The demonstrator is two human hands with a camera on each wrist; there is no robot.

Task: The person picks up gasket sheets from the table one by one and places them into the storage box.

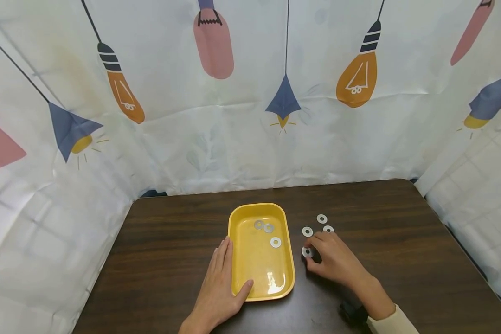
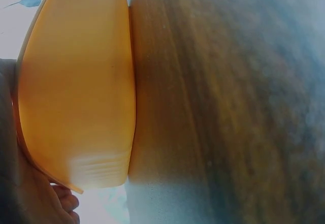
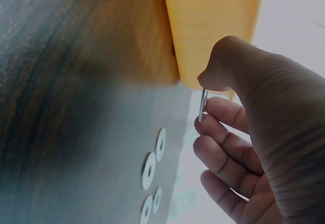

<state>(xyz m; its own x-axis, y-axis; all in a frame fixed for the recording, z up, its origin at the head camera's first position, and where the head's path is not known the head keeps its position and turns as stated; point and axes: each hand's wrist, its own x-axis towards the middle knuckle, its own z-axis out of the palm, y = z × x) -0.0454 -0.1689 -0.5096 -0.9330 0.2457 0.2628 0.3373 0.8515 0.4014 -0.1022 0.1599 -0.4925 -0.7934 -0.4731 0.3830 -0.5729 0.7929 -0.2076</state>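
Note:
A flat metal washer (image 1: 307,252) is pinched between the thumb and fingertips of my right hand (image 1: 338,260); in the right wrist view the washer (image 3: 203,104) shows edge-on, off the table. My left hand (image 1: 219,283) rests along the left side of a yellow tray (image 1: 263,273), its fingers straight and its thumb over the near left rim. Inside the tray lie three washers (image 1: 275,242), two of them close together. Beyond my right hand, several loose washers (image 3: 148,170) lie on the table; the hand partly covers them in the head view.
The dark wood-grain table (image 1: 171,241) carries the tray near its middle. A small black object (image 1: 352,313) sits under my right wrist. A white curtain (image 1: 242,139) printed with lamps hangs behind the table and along its sides.

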